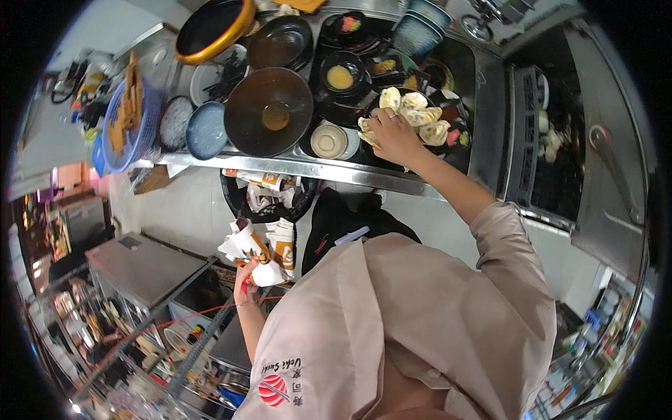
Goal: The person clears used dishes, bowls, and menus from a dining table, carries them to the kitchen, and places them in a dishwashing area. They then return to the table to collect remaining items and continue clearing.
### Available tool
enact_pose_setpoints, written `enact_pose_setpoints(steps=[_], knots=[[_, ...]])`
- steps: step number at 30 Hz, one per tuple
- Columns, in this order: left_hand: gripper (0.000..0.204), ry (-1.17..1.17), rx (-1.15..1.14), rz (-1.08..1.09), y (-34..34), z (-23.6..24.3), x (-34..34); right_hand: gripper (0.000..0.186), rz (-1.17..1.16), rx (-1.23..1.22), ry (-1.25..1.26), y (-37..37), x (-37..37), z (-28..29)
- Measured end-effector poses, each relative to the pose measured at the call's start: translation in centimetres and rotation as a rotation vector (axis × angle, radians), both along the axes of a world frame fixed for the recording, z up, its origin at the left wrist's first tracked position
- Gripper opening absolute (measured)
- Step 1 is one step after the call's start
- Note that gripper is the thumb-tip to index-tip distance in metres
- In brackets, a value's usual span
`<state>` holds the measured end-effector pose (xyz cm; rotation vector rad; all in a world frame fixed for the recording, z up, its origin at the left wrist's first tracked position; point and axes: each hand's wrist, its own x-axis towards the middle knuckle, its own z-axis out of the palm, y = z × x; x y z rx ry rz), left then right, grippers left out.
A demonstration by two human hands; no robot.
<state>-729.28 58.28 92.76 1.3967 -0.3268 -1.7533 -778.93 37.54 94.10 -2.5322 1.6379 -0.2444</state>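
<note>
My left hand (pixel 246 278) holds a bundle of white and orange crumpled paper packaging (pixel 271 252), low in front of my body, beside a black-lined bin (pixel 227 192) that contains similar scraps. My right hand (pixel 390 134) reaches onto the steel counter, fingers curled on an oyster shell (pixel 367 134) at the left side of a dark platter (pixel 446 149). Several more pale shells (pixel 432 131) lie there, with pink and green garnish (pixel 458 137) at the right. A small cream bowl (pixel 327 142) is just left of that hand.
A large brown bowl (pixel 252 112), stacked black dishes, blue-grey bowls (pixel 206 129) and a blue basket (pixel 143 140) of wooden pieces crowd the counter (pixel 399 182). A tap (pixel 483 21) stands at the back right, beside an open machine or basin (pixel 574 168). Metal shelving (pixel 143 266) is at lower left.
</note>
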Motion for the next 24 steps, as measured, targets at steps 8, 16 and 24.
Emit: enact_pose_setpoints(steps=[8, 16, 24], knots=[[0.064, -0.005, 0.042, 0.151, 3.9, -1.4, -2.4, 0.046, 0.12, -0.09, -0.059, -2.4, 1.4, -4.1], [0.065, 0.034, -0.021, 0.199, 5.7, -0.7, -1.9, 0.042, 0.008, 0.094, -0.45, -4.8, -0.7, 0.3], [0.06, 0.072, -0.006, 0.201, 4.9, -1.1, -0.4, 0.058, -0.124, -0.045, -0.474, -23.5, 0.6, 5.7]])
